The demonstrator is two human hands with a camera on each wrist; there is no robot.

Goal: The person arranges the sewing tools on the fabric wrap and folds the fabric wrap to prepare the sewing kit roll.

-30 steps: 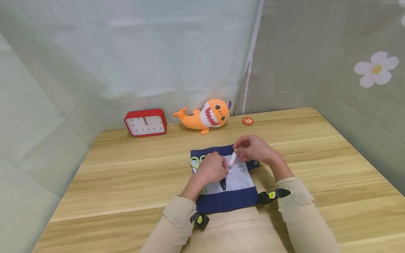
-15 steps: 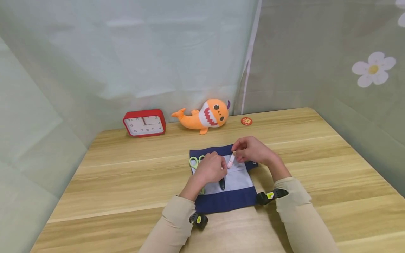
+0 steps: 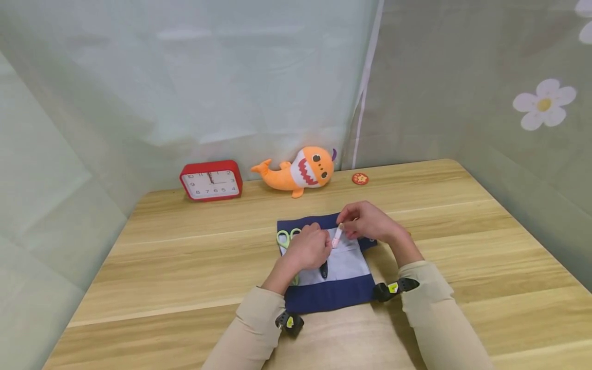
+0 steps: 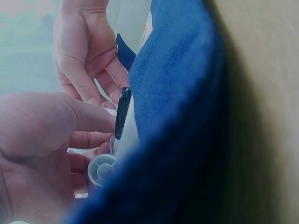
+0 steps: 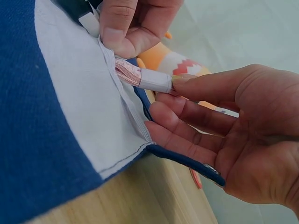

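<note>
A blue-edged cloth pouch (image 3: 330, 298) with a pale lining lies spread on the table. My right hand (image 3: 367, 221) pinches the end of a folded pink strip in a white band (image 5: 156, 80); the strip's other end is inside the lining pocket (image 5: 93, 102). With thumb and fingertips, my left hand (image 3: 309, 246) pinches the pocket's edge beside the strip. Green-handled scissors (image 3: 283, 238) are partly hidden behind the left hand. Just below that hand sits a slim black-ended thing (image 3: 324, 270). A pale round spool-like piece (image 4: 102, 171) shows near the left fingers.
Along the table's back stand a red clock (image 3: 211, 180) and an orange plush shark (image 3: 296, 171), with a round red badge (image 3: 360, 178) to their right. The pouch's snap strap (image 5: 187, 163) sticks out under the right hand. Fabric curtains rise behind the table.
My right hand has shifted slightly down and towards the left hand, and the strip sits a little deeper in the pocket. The left hand keeps its place on the pocket edge.
</note>
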